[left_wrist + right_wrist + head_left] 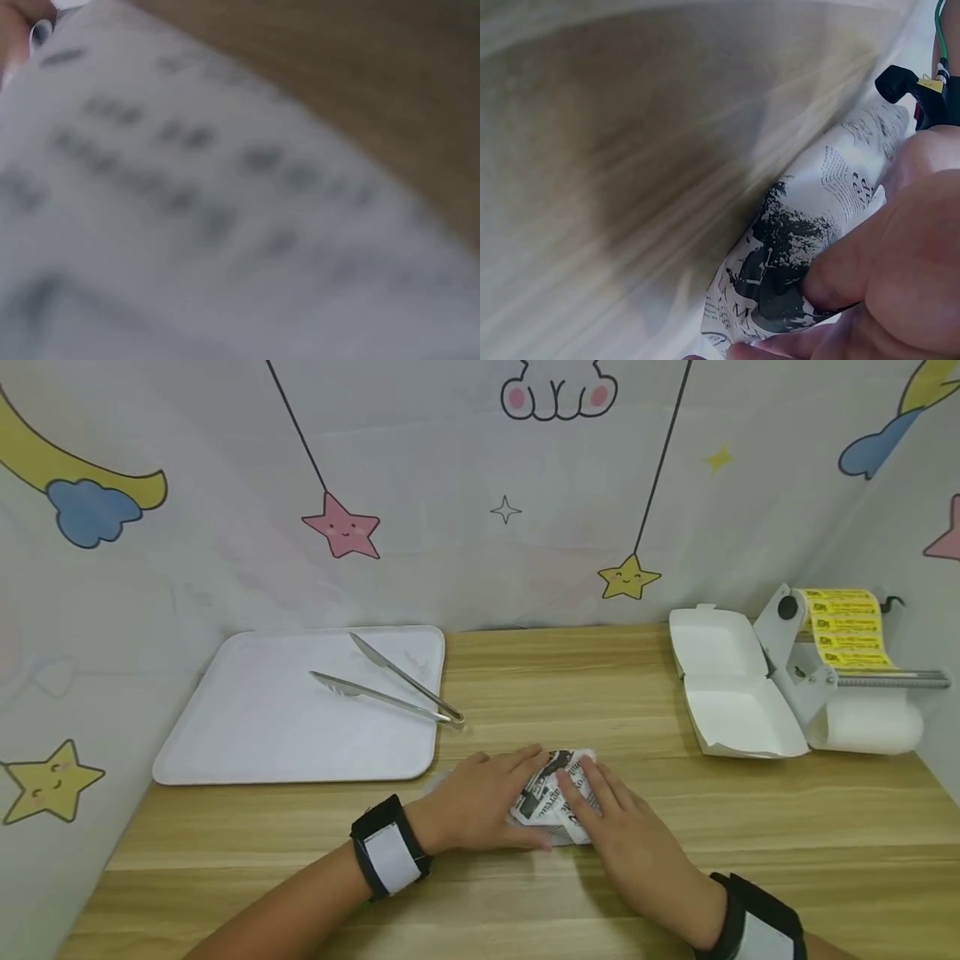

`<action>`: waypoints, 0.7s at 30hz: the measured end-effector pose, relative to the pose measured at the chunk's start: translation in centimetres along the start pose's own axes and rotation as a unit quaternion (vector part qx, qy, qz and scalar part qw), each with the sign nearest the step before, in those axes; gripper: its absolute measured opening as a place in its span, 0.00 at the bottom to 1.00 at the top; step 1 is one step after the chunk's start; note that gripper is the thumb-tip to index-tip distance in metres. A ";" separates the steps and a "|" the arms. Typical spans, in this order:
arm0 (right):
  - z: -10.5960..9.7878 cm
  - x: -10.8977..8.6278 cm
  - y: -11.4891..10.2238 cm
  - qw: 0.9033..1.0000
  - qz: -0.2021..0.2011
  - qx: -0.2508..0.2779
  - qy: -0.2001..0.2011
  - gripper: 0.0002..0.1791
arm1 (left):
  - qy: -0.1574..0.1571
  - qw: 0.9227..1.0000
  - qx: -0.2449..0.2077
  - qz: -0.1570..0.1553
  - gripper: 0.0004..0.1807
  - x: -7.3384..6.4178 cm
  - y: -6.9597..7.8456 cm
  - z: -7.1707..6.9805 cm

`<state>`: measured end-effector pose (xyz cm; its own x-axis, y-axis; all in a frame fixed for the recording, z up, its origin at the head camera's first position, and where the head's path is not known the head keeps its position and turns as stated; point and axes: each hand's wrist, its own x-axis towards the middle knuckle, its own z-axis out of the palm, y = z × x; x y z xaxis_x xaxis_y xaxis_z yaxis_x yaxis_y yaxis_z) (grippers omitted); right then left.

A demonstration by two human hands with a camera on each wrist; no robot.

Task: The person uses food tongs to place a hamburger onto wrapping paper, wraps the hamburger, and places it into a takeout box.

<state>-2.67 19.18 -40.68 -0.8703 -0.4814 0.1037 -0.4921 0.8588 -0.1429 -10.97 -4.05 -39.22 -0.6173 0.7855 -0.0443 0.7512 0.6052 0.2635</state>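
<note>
A small parcel wrapped in black-and-white newsprint paper (555, 793) lies on the table between both hands. My left hand (483, 802) holds its left side, thumb along the near edge and fingers towards the far edge. My right hand (637, 843) lays its fingers over the parcel's right part. In the right wrist view, the right thumb (847, 270) presses into the printed paper (795, 240). Blurred printed paper (187, 195) fills most of the left wrist view. What the paper wraps is hidden.
A white tray (300, 743) stands at the back left, with metal tongs (390, 693) lying over its right edge. At the back right are an opened white clamshell box (738, 714) and a dispenser with a yellow label roll (847, 627) and a white roll (870, 722).
</note>
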 end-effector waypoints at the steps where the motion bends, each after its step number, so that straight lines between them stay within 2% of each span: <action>1: 0.0 0.0 0.0 1.000 -0.001 -0.003 -0.002 0.38 | -0.003 1.000 0.008 -0.003 0.51 0.0 0.1 0.1; 4: 0.2 -0.1 0.0 1.000 -0.005 -0.010 -0.005 0.40 | -0.001 1.000 0.024 -0.005 0.40 0.0 0.2 0.3; 7: 0.0 -0.1 0.3 1.000 -0.018 -0.006 -0.006 0.42 | 0.004 1.000 0.029 -0.010 0.38 0.1 0.3 0.4; 10: -0.7 0.0 1.2 0.998 -0.030 0.060 -0.021 0.45 | -0.003 0.999 0.027 -0.017 0.38 0.3 0.4 0.3; 12: -1.6 0.1 2.1 0.989 -0.024 0.135 -0.048 0.46 | -0.011 0.999 0.021 -0.023 0.38 0.3 0.5 0.1; 15: -2.6 0.2 3.3 0.968 0.002 0.239 -0.077 0.44 | -0.021 0.999 0.014 -0.032 0.39 0.4 0.6 0.0; 18: -2.8 0.6 4.1 0.956 0.007 0.280 -0.087 0.42 | -0.027 0.999 0.010 -0.037 0.39 0.4 0.8 -0.1; 21: -2.3 1.0 4.6 0.955 0.000 0.282 -0.088 0.43 | -0.034 0.999 0.007 -0.036 0.39 0.5 0.8 -0.2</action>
<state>-5.76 23.04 -39.01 -0.8365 -0.5451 -0.0559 -0.3811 0.6520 -0.6555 -10.67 -3.21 -38.88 -0.6534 0.7460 -0.1288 0.7082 0.6625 0.2441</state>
